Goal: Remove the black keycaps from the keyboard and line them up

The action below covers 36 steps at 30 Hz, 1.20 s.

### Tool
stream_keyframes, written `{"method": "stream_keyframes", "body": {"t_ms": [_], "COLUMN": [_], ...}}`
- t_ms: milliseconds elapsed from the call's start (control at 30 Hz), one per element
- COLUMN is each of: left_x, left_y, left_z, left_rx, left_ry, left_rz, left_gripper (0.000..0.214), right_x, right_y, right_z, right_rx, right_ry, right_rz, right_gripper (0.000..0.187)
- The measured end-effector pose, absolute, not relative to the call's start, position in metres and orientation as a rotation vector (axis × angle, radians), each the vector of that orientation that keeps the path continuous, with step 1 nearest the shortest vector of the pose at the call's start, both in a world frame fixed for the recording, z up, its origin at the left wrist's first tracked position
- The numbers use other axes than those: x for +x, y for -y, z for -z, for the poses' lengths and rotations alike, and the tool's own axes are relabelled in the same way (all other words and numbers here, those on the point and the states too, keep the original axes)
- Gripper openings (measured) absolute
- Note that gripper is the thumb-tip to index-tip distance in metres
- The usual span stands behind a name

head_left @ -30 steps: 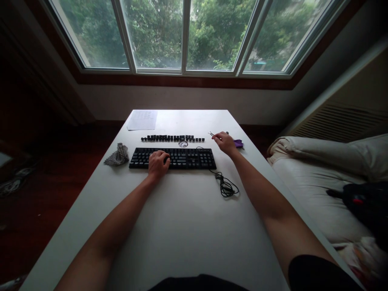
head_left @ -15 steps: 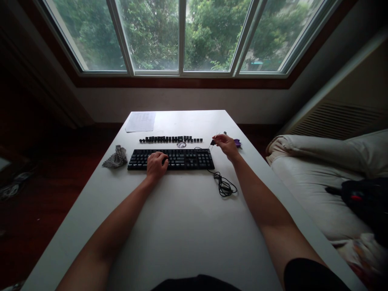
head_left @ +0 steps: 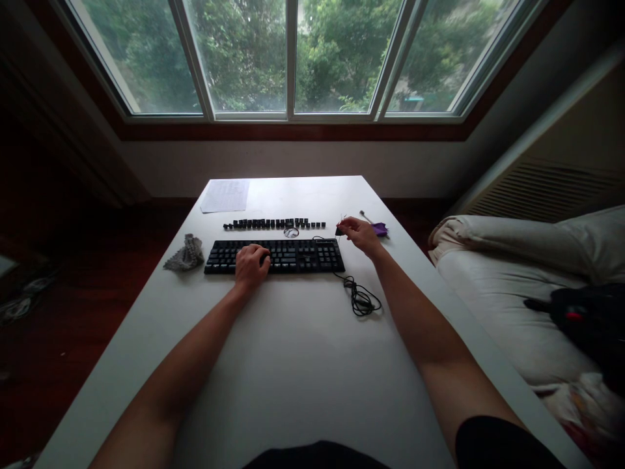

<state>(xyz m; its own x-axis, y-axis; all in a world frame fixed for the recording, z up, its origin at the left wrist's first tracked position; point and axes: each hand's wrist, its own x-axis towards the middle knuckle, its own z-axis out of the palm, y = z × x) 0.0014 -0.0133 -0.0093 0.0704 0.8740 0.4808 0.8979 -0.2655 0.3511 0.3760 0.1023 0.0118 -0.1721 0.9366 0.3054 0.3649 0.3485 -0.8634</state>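
Head view: the left hand (head_left: 251, 266) lies palm down on the left-centre keys of the black keyboard (head_left: 297, 255), fingers loosely bent and gripping nothing. The right hand (head_left: 360, 233) hovers just past the keyboard's far right corner, its fingertips pinched together on a small dark piece (head_left: 338, 230), too small to identify. A row of loose keycaps (head_left: 273, 223) lies beyond the keyboard on the white table (head_left: 293, 365). The coiled cable (head_left: 360, 301) rests near the right forearm.

On my table (head_left: 303, 365) the keyboard (head_left: 293, 256) lies far centre, a row of keycaps (head_left: 273, 223) just behind it, paper (head_left: 225, 195) beyond, cloth (head_left: 185, 254) left, coiled cable (head_left: 360, 301) near-right
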Motion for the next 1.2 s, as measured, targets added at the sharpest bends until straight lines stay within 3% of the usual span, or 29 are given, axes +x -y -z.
{"method": "stream_keyframes", "body": {"t_ms": [900,1200], "left_x": [0.000,-0.001], "left_y": [0.012,0.012], "left_z": [0.011,0.011], "left_rx": [-2.286,-2.289], "left_ry": [1.832,1.838], "left_rz": [0.997,0.978], "left_gripper": [0.017,0.017], "right_x": [0.383,0.399], "right_y": [-0.072,-0.079], "right_z": [-0.019,-0.007], "right_rx": [-1.071,-1.042], "right_ry": [1.834,1.628], "right_rz": [-0.700,-0.899], "right_gripper": [0.041,0.042]}}
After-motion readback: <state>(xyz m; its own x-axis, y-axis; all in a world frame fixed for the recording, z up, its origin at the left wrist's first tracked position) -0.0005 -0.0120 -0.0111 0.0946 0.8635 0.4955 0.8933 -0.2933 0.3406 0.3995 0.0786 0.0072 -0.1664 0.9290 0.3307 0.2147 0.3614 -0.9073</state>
